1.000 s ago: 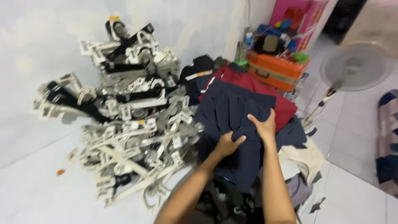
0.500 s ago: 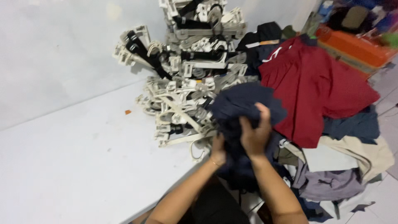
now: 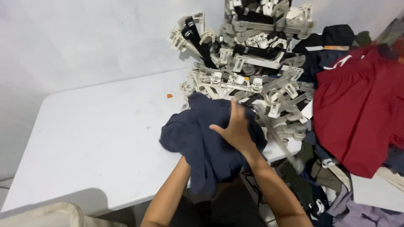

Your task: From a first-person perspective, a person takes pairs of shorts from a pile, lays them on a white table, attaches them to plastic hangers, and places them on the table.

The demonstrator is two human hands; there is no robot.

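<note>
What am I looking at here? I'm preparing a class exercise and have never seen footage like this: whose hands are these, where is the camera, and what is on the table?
The camera is worn on a person's head and looks down, so the two bare arms are the wearer's own. The right hand presses on a dark blue garment bunched on a white table. The left hand is hidden under that cloth, so its grip cannot be seen. Behind lies a heap of white and black clip hangers. To the right is a pile of clothes with a dark red garment on top.
</note>
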